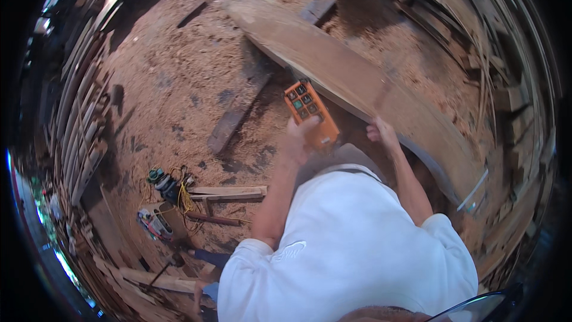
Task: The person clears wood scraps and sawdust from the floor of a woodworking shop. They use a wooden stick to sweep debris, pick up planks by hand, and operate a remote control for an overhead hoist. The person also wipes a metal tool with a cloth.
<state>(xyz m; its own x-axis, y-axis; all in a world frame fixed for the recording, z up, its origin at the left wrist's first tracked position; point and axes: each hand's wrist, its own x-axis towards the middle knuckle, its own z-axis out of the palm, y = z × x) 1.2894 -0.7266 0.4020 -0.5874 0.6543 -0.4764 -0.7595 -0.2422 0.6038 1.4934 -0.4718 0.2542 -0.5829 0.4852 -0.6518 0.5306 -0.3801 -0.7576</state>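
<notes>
My left hand (302,137) is closed around an orange handheld remote control (311,108). Two columns of dark buttons, one of them greenish, face up on it, and my thumb rests on its face near the lower buttons. Just right of it, my right hand (382,132) has its fingers curled in at the near edge of a long, thick wooden slab (351,68). Whether those fingers grip anything is hidden. The slab runs from the far middle down to the right, past both hands.
Sawdust covers the floor (173,77), where a short dark beam (238,113) lies. Left of me are a green-and-dark power tool (167,183) and a yellow cord (186,203). Stacked lumber (80,137) lines the left, more boards (518,125) the right. Another person's hand (198,293) shows lower left.
</notes>
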